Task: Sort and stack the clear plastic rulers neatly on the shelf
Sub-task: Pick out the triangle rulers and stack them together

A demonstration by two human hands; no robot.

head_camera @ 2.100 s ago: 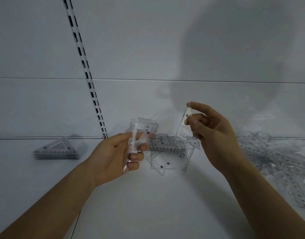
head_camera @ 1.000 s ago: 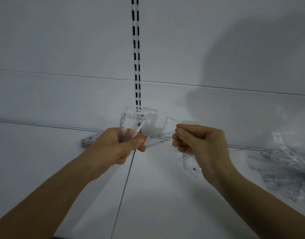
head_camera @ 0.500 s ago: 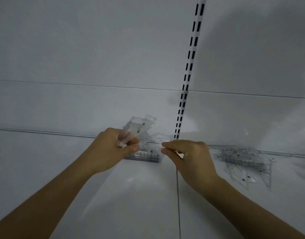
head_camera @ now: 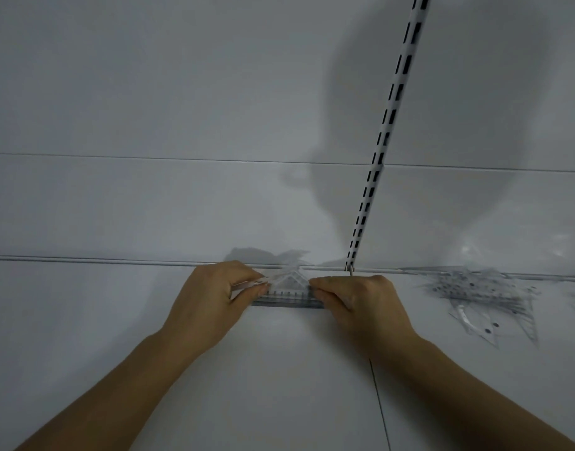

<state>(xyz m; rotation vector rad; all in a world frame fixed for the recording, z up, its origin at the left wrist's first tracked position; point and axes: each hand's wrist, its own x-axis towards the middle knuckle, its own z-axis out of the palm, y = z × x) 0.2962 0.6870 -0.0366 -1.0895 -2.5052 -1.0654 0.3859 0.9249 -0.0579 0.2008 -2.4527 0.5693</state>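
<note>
A neat stack of clear triangular rulers (head_camera: pixel 287 296) lies on the white shelf (head_camera: pixel 279 385) close to the back wall. My left hand (head_camera: pixel 214 301) is at the stack's left end and still pinches a few clear rulers (head_camera: pixel 256 283) between thumb and fingers. My right hand (head_camera: pixel 357 304) is at the stack's right end, its curled fingertips pinching the top triangle's corner. The stack's ends are hidden by both hands.
A loose heap of clear rulers and triangles (head_camera: pixel 481 294) is spread on the shelf at the right. A slotted upright rail (head_camera: pixel 380 157) runs up the back wall behind the stack. A seam (head_camera: pixel 378 402) divides the shelf boards.
The view has swung left, bringing the triangle stack to the middle. Both hands have dropped onto the stack, and the right hand has brought its triangle down onto the top.
</note>
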